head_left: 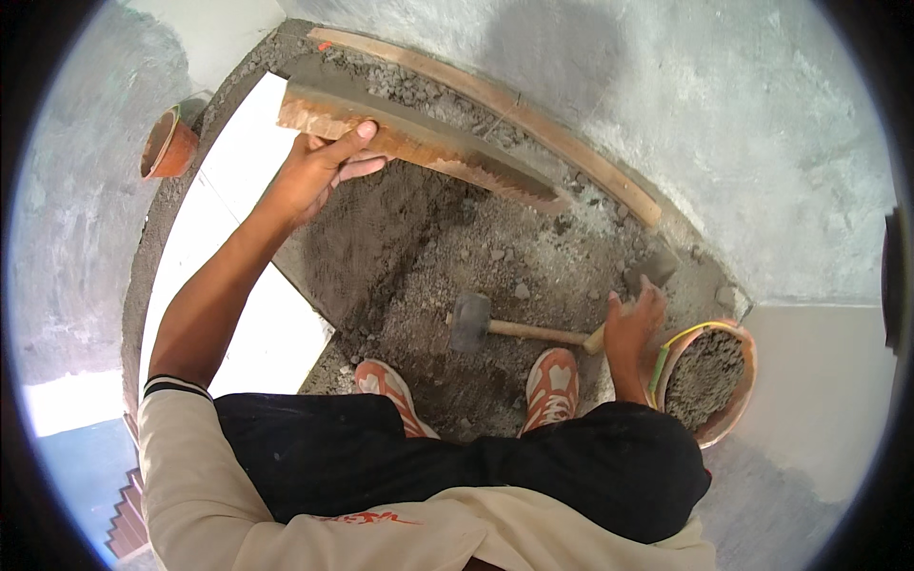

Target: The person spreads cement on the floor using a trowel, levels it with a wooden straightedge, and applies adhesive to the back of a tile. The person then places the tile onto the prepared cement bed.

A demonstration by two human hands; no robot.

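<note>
The wooden board (433, 147) is found raised above the gritty floor, running from 11 o'clock to 2 o'clock of the view's middle. Near its 11 o'clock end it is grasped by the left grip (319, 176), the thumb laid over its face and the fingers passed beneath. It is judged stiff, of moderate weight and not fragile; its face appears coated with grey paste, so some slipperiness is to be expected, and its pale, ragged edge may be splintery. With the longer part left unsupported toward 2 o'clock, a dip of that end is considered likely; a hold nearer mid-length, or one at each end, is recommended. At 3 o'clock, a grey blade (652, 273) is met by the fingers of the right grip (636, 328); whether it is clasped cannot be told. A mallet (469, 322) is noted at 6 o'clock, near the middle
</note>
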